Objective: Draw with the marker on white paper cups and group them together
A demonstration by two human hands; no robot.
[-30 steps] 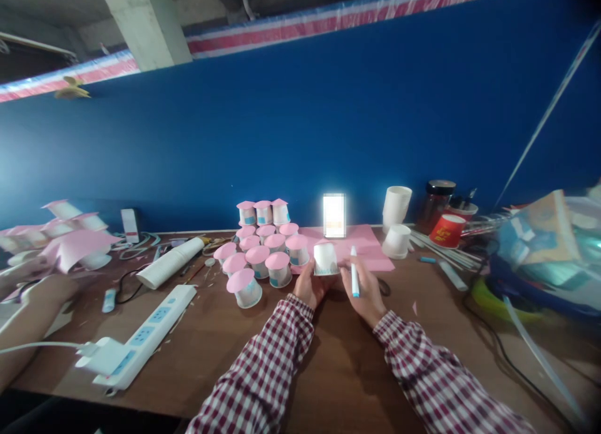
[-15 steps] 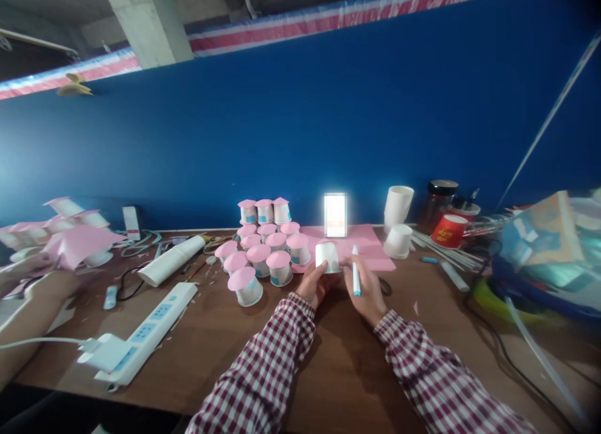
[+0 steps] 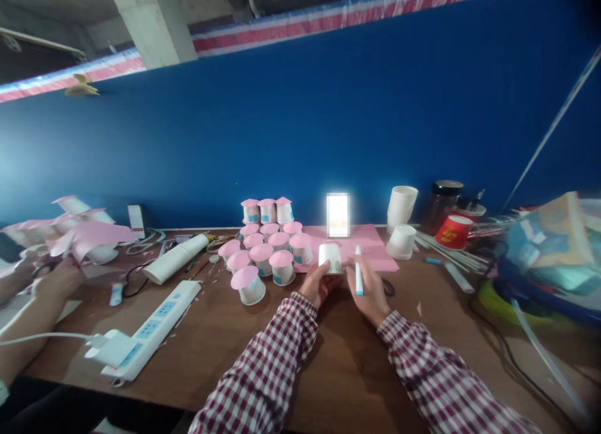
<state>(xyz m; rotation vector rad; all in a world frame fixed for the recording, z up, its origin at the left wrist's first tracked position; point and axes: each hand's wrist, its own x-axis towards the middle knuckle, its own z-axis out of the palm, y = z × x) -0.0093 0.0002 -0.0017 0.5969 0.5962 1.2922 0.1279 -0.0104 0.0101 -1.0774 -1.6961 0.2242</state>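
Observation:
My left hand is closed around the lower side of a white paper cup, which is upside down. In my right hand is a white marker pen with a blue end pointing toward me; the fingertips of this hand are close beside the cup's rim. Behind both hands lies a pink paper sheet on the table. To the left stand several upturned cups with pink paper roofs and blue patches on their sides.
A white power strip and a paper roll lie on the left. At far left another person's hands hold pink paper. Stacked cups, a red cup and a cluttered blue basin are on the right. A glowing pixelated rectangle stands at the back.
The whole view has shifted slightly, so things appear a little further right. My hands keep the same hold on the cup and marker. The other person's pink paper has moved a little.

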